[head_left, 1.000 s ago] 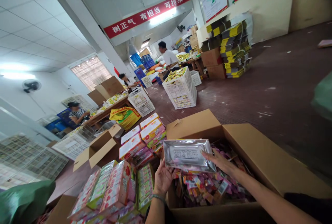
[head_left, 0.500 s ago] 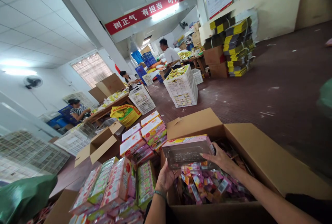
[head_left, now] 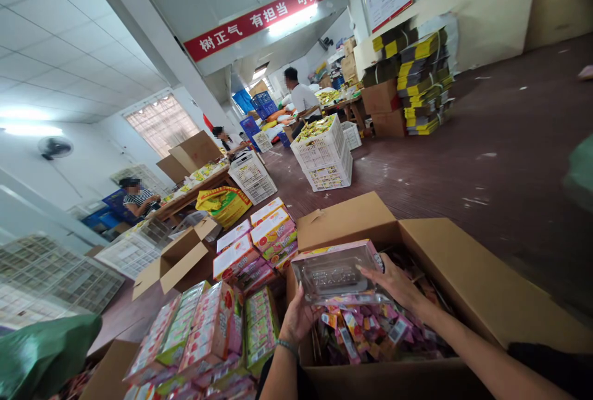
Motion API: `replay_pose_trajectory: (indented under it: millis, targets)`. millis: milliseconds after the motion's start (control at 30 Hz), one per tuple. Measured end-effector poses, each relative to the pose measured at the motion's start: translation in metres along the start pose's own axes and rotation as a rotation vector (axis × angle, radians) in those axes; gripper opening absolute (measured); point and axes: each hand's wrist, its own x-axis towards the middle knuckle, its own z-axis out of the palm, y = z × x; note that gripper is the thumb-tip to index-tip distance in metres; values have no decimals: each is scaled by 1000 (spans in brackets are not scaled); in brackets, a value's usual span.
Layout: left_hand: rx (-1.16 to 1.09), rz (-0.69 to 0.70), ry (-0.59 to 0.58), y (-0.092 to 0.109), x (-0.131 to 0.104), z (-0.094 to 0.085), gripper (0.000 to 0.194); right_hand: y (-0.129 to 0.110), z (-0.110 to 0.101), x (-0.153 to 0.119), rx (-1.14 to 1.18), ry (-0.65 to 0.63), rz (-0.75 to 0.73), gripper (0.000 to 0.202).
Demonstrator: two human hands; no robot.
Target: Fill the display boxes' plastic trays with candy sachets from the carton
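A pink box with a clear plastic tray (head_left: 340, 273) is held tilted over a big open carton (head_left: 454, 264). My left hand (head_left: 299, 320) supports its lower left corner, fingers partly behind it. My right hand (head_left: 391, 279) grips the right end, thumb on the clear face. No packets show inside the tray. Below it, many small pink and orange packets (head_left: 365, 332) lie loose in the carton. Left of the carton stand stacked pink and green boxes (head_left: 208, 326), with more pink boxes (head_left: 236, 255) behind them.
An empty-looking open carton (head_left: 185, 261) stands beyond the stacks. A green bag (head_left: 46, 350) is at the lower left. White crates (head_left: 324, 153) filled with yellow packets stand ahead on the floor. Three people sit at tables (head_left: 199, 187) farther back.
The box has tilted so that its clear tray face shows more and its lower edge has come into view. Both hands still hold it, nearly in place.
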Motion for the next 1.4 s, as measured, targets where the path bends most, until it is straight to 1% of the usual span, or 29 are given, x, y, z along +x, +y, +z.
replay_pose_trajectory:
  millis: [100, 267, 367, 500, 633, 767, 933, 1033, 1233, 1400]
  targets:
    - [46, 49, 0, 0, -2, 0, 33, -2, -1, -2, 80, -56, 9, 59]
    - [82, 85, 10, -1, -3, 4, 39, -3, -3, -4, 50, -97, 50, 63]
    - [86, 86, 39, 0, -3, 6, 39, -3, -3, -4, 13, -87, 61, 66]
    - [96, 80, 60, 0, -3, 7, 40, -3, -4, -3, 30, -80, 51, 67]
    - [102, 79, 63, 0, -3, 8, 44, -1, -5, -1, 29, -72, 42, 64]
    - [106, 78, 91, 0, -4, 10, 51, 2, -5, 1, -37, -45, 52, 59]
    - [121, 69, 82, 1, -4, 11, 59, 7, -5, 4, -54, -25, 60, 55]
    - [122, 70, 96, 1, -3, 12, 63, 9, -5, 5, -41, -25, 60, 54]
    - [127, 67, 73, 1, -5, 15, 58, 9, -4, 6, -16, -4, 49, 56]
    - [156, 48, 89, 1, -5, 19, 65, 5, -3, 4, 0, -12, 37, 52]
